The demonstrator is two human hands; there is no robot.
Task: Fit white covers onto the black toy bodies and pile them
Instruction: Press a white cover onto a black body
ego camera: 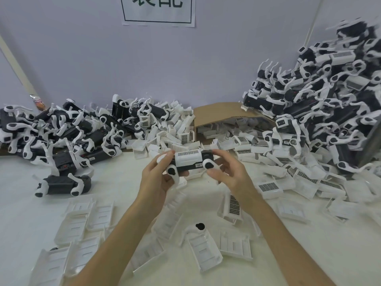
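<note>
The paper sign point(157, 11) on the wall carries large dark characters, but the frame's top edge cuts them off and only their lower halves show. Over the counter point(24, 203), both hands are clamped on one black toy body point(207, 157): the left hand point(158, 176) grips its left end and the right hand point(226, 172) pinches its right end. A white cover point(188, 158) with a dark grille sits on top of the body. The label point(199, 165) on its side is too small to read. The tall pile point(329, 100) on the right blurs at its top. A cardboard box point(222, 112) half hides more covers.
</note>
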